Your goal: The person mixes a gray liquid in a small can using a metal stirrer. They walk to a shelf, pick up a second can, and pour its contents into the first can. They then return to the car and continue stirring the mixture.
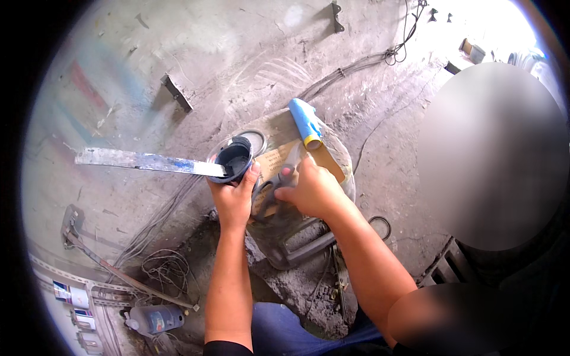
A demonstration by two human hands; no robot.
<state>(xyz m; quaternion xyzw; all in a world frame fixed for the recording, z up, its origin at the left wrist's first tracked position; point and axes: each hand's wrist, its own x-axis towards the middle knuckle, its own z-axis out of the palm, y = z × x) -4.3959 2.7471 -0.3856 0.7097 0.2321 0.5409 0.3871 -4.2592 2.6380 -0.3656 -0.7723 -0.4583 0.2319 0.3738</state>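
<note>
My left hand (234, 199) is wrapped around a small can (234, 159) with a dark, coated inside. A long flat stirring stick (142, 161), smeared white and blue, rests in the can and sticks out far to the left. My right hand (314, 187) grips a pair of scissors (294, 155); the blades point away from me, and the dark handles (268, 199) show beside my thumb. Both hands are above a brown printed cardboard piece (278, 159). Just beyond my right hand lies a blue roll (304, 120) with a yellow-edged core.
The cardboard lies on a grey plastic container (306, 252) with a handle; a round metal lid (255, 139) is behind the can. Cables (356, 62) cross the floor. At left are a long-handled tool (113, 270), coiled wire (169, 270) and a plastic bottle (157, 320). Blurred ovals cover the right.
</note>
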